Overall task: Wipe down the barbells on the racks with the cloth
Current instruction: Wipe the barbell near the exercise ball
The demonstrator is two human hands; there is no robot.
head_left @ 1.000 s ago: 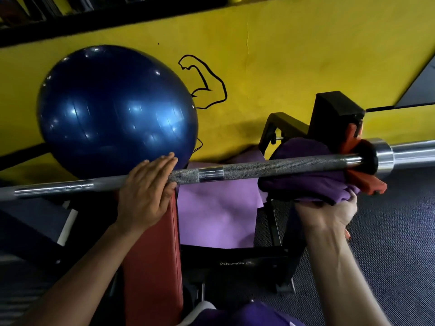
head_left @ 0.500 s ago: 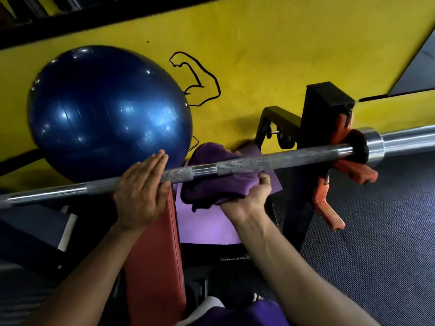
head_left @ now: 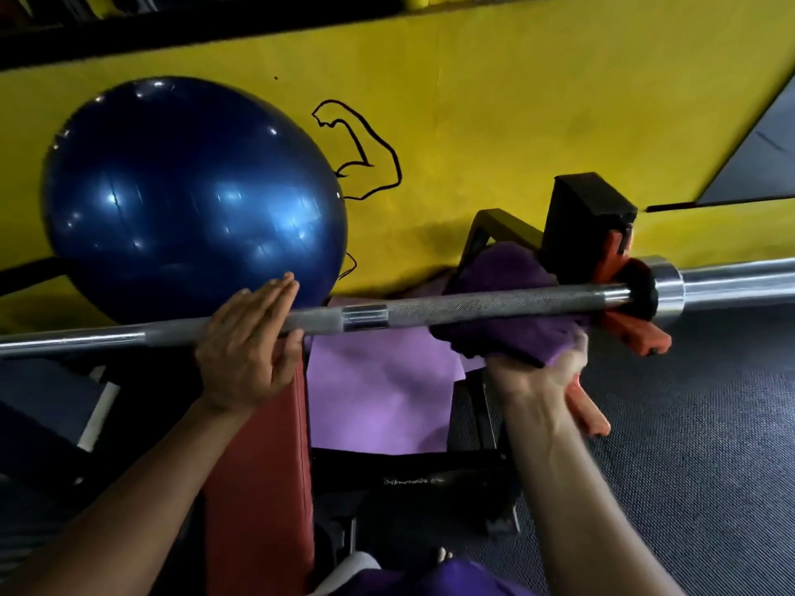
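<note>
- Across the middle of the view, the barbell (head_left: 473,307) runs from the left edge to the right edge, tilted slightly upward to the right, its knurled shaft resting in the rack (head_left: 585,217) at right.
- The left hand (head_left: 247,350) lies flat on the shaft left of centre, fingers straight and together, palm pressing down on the bar.
- The right hand (head_left: 544,367) reaches up from below and grips the purple cloth (head_left: 507,273), fingers curled into its lower fold.
- The cloth wraps the bar from behind and beneath, bunched just beside the rack upright and the bar's black collar (head_left: 643,294).
- Orange clips (head_left: 636,333) sit at the collar, touching the rack; another orange piece shows partly hidden behind the right wrist.
- The chrome sleeve (head_left: 731,281) extends beyond the collar to the right edge.
- A large blue ball (head_left: 189,200) rests against the yellow wall (head_left: 516,101) behind the bar, near the left hand.
- A black outline drawing of a flexed arm (head_left: 361,152) marks the wall just beside the ball.
- Below the bar, a red bench pad (head_left: 258,466) lies beneath the left forearm, with a purple mat (head_left: 378,393) beside it.
- Dark textured flooring (head_left: 710,445) fills the lower right.
</note>
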